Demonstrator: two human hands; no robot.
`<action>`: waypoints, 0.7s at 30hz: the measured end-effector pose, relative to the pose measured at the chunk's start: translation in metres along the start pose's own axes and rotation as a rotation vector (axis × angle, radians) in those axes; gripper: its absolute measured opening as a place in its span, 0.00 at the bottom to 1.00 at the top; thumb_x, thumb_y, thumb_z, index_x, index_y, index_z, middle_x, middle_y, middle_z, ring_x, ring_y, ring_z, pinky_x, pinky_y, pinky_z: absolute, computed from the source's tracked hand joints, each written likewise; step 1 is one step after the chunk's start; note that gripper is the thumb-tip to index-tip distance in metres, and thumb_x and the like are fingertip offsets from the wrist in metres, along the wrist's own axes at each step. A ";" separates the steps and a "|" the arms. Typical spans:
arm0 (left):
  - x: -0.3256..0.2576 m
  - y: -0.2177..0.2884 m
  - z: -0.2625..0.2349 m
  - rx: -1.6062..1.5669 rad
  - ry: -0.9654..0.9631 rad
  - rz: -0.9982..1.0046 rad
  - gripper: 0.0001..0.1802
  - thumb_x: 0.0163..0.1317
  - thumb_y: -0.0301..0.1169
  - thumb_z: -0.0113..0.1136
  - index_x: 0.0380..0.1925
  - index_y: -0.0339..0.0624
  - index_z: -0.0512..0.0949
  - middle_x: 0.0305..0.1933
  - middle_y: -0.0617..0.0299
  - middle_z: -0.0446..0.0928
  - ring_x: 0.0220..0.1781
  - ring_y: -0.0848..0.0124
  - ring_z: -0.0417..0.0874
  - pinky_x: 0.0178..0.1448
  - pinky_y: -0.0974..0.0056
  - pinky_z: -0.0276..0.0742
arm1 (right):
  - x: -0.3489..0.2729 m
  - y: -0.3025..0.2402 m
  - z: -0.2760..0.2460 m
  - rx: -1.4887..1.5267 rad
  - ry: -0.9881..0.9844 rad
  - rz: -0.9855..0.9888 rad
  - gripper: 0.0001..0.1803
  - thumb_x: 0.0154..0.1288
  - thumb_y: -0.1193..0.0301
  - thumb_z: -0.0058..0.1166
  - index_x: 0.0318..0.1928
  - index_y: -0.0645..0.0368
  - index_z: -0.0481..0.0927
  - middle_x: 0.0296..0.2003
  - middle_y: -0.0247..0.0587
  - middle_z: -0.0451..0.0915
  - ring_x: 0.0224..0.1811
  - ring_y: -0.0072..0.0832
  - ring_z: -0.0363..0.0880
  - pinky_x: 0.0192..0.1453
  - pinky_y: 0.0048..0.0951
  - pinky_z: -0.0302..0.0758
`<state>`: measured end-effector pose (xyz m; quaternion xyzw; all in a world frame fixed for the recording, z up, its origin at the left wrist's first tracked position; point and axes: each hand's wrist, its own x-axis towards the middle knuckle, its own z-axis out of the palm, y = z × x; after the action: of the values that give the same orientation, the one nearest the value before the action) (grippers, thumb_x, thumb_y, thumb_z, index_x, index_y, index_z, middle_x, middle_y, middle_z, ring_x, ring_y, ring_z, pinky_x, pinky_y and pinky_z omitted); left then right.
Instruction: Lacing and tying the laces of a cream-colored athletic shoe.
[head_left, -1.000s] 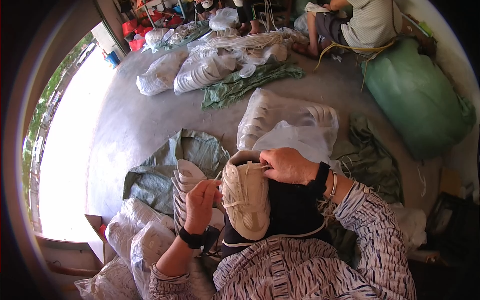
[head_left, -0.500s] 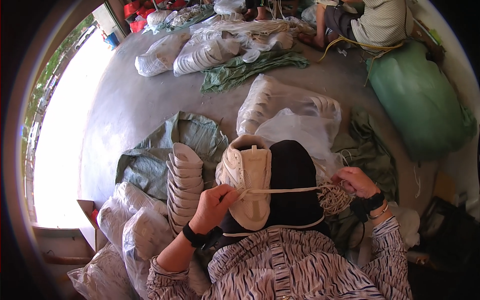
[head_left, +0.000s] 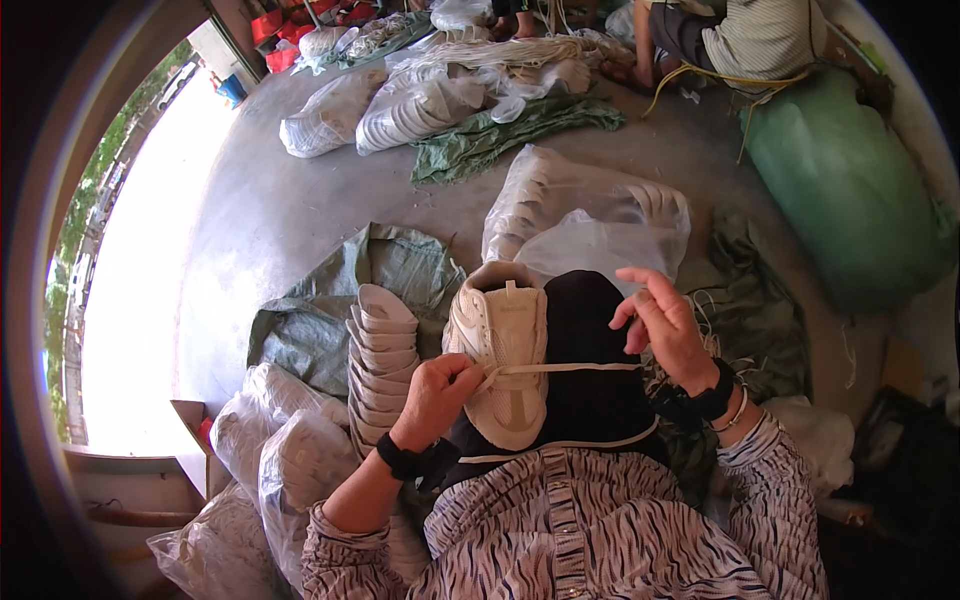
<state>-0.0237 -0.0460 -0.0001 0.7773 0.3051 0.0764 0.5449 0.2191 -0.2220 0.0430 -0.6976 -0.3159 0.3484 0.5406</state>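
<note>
A cream shoe upper (head_left: 518,345) lies on the dark cloth (head_left: 592,330) over my lap, its collar pointing away from me. My left hand (head_left: 440,392) is closed at the shoe's left side, pinching a cream shoelace (head_left: 590,367) beside the lower eyelets. From there the lace crosses the tongue and stretches right over the dark cloth. Above its right end hovers my right hand (head_left: 665,325), empty, with the fingers apart and partly bent. Left of the shoe stands a nested stack of similar uppers (head_left: 382,360).
Clear plastic bags (head_left: 300,460) of pale pieces lie at my left. Ahead rests another clear bag (head_left: 600,215) of uppers. A big green sack (head_left: 840,190) stands at the right, near a seated person (head_left: 765,40). Green woven sheeting (head_left: 350,285) spreads on the floor.
My right hand has let go of the lace and moved up and left, its fingers spreading. My left hand keeps its pinch beside the shoe.
</note>
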 end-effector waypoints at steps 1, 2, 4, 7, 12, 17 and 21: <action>0.003 0.006 0.001 0.039 0.020 -0.034 0.10 0.56 0.28 0.54 0.19 0.34 0.73 0.22 0.65 0.70 0.24 0.75 0.70 0.30 0.65 0.66 | 0.001 -0.010 0.007 -0.319 -0.073 -0.160 0.18 0.68 0.72 0.40 0.57 0.56 0.66 0.27 0.38 0.78 0.20 0.25 0.72 0.26 0.27 0.70; 0.003 0.015 0.002 0.044 0.017 -0.032 0.10 0.56 0.28 0.54 0.19 0.34 0.73 0.22 0.65 0.70 0.24 0.75 0.70 0.30 0.65 0.66 | 0.006 -0.009 0.014 -0.632 -0.035 -0.405 0.19 0.67 0.72 0.42 0.58 0.57 0.65 0.25 0.40 0.77 0.17 0.32 0.72 0.27 0.30 0.70; 0.004 0.044 0.005 0.684 0.187 0.352 0.07 0.52 0.27 0.55 0.19 0.36 0.72 0.22 0.60 0.70 0.24 0.64 0.74 0.29 0.59 0.68 | 0.017 -0.011 0.024 -0.660 -0.151 -0.296 0.20 0.65 0.73 0.46 0.58 0.60 0.64 0.26 0.42 0.76 0.23 0.33 0.75 0.29 0.31 0.71; 0.012 0.048 0.012 0.746 0.138 0.471 0.05 0.48 0.27 0.55 0.20 0.38 0.72 0.24 0.55 0.69 0.27 0.55 0.74 0.31 0.54 0.69 | 0.032 -0.013 0.029 -0.279 -0.372 -0.025 0.19 0.65 0.73 0.46 0.57 0.61 0.65 0.29 0.41 0.78 0.28 0.27 0.77 0.30 0.26 0.71; 0.006 0.007 0.011 0.302 0.225 0.254 0.07 0.55 0.27 0.55 0.22 0.35 0.73 0.25 0.56 0.71 0.26 0.61 0.74 0.31 0.60 0.70 | 0.027 -0.002 0.035 0.084 -0.319 0.194 0.13 0.69 0.72 0.41 0.52 0.61 0.67 0.30 0.38 0.78 0.28 0.22 0.77 0.29 0.23 0.71; -0.005 -0.002 0.014 -0.038 0.173 0.084 0.09 0.57 0.26 0.56 0.22 0.33 0.72 0.23 0.60 0.68 0.24 0.72 0.68 0.31 0.66 0.67 | 0.020 -0.012 0.024 -0.611 -0.182 -0.131 0.14 0.67 0.75 0.42 0.52 0.64 0.64 0.35 0.58 0.77 0.33 0.50 0.78 0.35 0.42 0.73; -0.002 -0.004 0.010 0.004 0.149 0.114 0.09 0.57 0.27 0.56 0.22 0.33 0.72 0.23 0.60 0.68 0.25 0.70 0.69 0.31 0.66 0.67 | 0.035 0.002 0.026 -0.436 -0.145 -0.299 0.12 0.65 0.76 0.43 0.48 0.67 0.68 0.27 0.49 0.77 0.26 0.41 0.77 0.34 0.36 0.74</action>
<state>-0.0220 -0.0543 -0.0072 0.7865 0.3001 0.1641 0.5142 0.2173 -0.1797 0.0318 -0.7164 -0.5207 0.2374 0.3992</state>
